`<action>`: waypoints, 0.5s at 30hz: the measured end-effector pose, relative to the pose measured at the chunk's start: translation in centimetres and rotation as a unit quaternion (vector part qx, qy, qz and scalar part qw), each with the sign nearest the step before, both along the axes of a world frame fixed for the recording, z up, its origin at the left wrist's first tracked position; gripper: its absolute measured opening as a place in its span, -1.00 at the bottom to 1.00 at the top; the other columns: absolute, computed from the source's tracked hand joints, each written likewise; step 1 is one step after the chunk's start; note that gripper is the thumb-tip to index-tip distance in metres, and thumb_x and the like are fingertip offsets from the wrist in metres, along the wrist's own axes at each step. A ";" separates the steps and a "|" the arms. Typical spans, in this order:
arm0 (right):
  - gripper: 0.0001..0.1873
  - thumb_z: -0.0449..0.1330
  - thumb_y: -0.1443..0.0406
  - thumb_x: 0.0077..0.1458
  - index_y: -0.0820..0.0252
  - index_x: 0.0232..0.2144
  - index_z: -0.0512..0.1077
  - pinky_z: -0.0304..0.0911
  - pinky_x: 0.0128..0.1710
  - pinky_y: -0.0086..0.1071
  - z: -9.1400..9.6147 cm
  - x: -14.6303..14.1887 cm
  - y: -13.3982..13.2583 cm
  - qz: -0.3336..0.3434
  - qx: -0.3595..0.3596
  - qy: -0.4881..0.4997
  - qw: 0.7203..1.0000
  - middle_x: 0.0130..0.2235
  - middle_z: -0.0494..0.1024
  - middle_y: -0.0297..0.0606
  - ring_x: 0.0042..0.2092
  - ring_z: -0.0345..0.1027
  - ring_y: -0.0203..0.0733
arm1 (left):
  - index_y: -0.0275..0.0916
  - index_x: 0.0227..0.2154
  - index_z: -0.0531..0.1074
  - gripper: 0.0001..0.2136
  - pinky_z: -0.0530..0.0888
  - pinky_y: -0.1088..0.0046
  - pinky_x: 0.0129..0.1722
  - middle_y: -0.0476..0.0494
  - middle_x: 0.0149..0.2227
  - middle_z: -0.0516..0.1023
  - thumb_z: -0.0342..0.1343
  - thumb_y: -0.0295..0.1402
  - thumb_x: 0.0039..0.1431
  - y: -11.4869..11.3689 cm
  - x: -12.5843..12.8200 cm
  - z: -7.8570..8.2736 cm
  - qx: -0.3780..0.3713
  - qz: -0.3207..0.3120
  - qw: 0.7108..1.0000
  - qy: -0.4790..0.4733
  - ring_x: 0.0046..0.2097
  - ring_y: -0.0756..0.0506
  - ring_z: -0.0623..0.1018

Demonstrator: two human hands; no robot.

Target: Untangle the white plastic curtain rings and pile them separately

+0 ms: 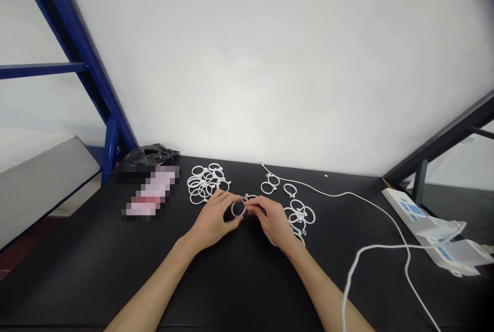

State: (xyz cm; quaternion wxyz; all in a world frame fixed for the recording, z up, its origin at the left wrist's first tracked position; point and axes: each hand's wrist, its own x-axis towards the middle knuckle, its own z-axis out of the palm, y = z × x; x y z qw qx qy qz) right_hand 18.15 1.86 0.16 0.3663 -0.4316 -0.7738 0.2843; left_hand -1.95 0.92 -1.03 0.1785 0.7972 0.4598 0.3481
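Note:
Over the middle of the black table, my left hand grips a white ring with a small eyelet, like a curtain ring, between thumb and fingers. My right hand pinches at the eyelet side of this same ring, its fingertips close together. Part of another white ring shows just behind the right fingertips. A pile of similar rings lies beyond my left hand. More rings are scattered to the right, some partly hidden by my right hand and wrist.
A black plastic bag and a blurred pink item lie at the back left. From the back edge a white cable runs across the right side. At far right rests a white and blue box with plastic wrapping. Blue frame bars rise on the left.

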 end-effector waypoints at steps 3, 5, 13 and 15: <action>-0.78 0.13 0.28 0.25 0.09 -0.06 0.45 0.36 -0.08 -0.28 -0.2 0.0 0.1 -0.033 0.057 -0.073 0.995 -0.18 0.56 -0.27 -0.14 0.44 -0.17 | -0.13 0.00 0.36 -0.69 0.37 0.18 0.06 -0.11 -0.04 0.48 0.11 -0.35 0.18 0.3 -1.5 0.2 0.043 0.065 0.996 0.039 0.04 -0.20 0.36; -0.75 0.13 0.27 0.25 0.12 -0.03 0.43 0.34 -0.03 -0.19 -0.4 0.1 0.3 -0.058 0.095 -0.150 0.982 -0.16 0.53 -0.21 -0.09 0.39 -0.10 | -0.16 0.00 0.36 -0.69 0.34 0.11 0.08 -0.15 -0.02 0.45 0.08 -0.37 0.19 0.4 -2.6 0.2 0.058 0.135 0.986 0.073 0.06 -0.23 0.32; -0.77 0.16 0.28 0.22 0.18 -0.08 0.46 0.33 -0.04 -0.09 -0.8 0.3 0.5 -0.097 0.142 -0.296 0.940 -0.11 0.46 -0.11 -0.07 0.33 0.01 | -0.16 -0.01 0.38 -0.67 0.27 0.03 0.06 -0.22 0.11 0.33 0.04 -0.44 0.14 0.6 -3.5 -0.7 0.032 0.204 0.965 0.158 0.13 -0.31 0.24; -0.80 0.16 0.29 0.22 0.18 -0.11 0.47 0.33 -0.05 -0.11 -0.8 0.3 0.5 -0.094 0.133 -0.305 0.938 -0.13 0.47 -0.11 -0.08 0.34 -0.01 | -0.15 0.01 0.37 -0.65 0.26 0.03 0.07 -0.21 0.12 0.33 0.04 -0.44 0.14 0.6 -3.4 -0.8 0.031 0.207 0.965 0.160 0.13 -0.31 0.23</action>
